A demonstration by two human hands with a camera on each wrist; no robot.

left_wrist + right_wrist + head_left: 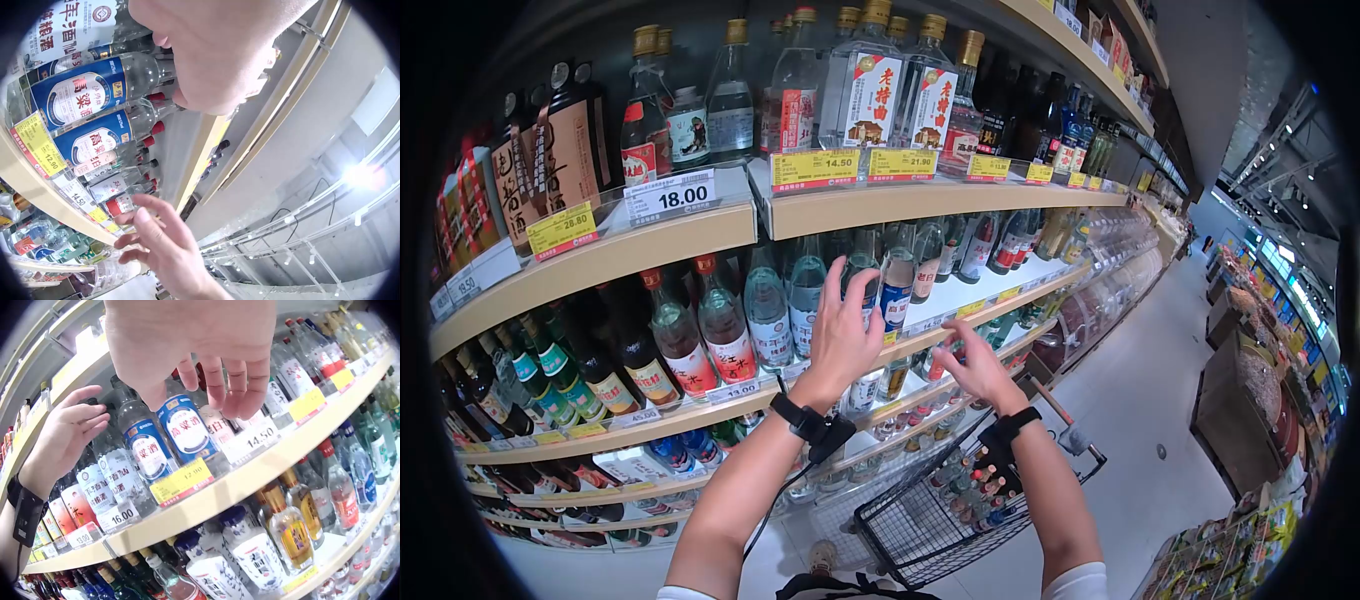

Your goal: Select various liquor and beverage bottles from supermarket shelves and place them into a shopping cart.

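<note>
My left hand (pixel 845 335) reaches in at the middle shelf, its fingers spread near the necks of the clear liquor bottles. Two bottles with blue-and-white labels stand side by side at the shelf edge; the nearer bottle (pixel 87 90) has its neck close by the left fingertips, and the other bottle (pixel 187 428) is just beyond. Nothing shows in the left hand's grasp. My right hand (pixel 978 368) hovers in front of the shelf, to the right of those bottles, with fingers loosely bent and holding nothing. Both wrists wear black straps.
A black wire shopping cart (pixel 940 520) with several bottles inside stands below my right arm. Yellow and white price tags line the shelf edge (pixel 250 481). The upper shelf (pixel 850 205) juts out above my hands. Produce bins (pixel 1240 400) stand across the aisle on the right.
</note>
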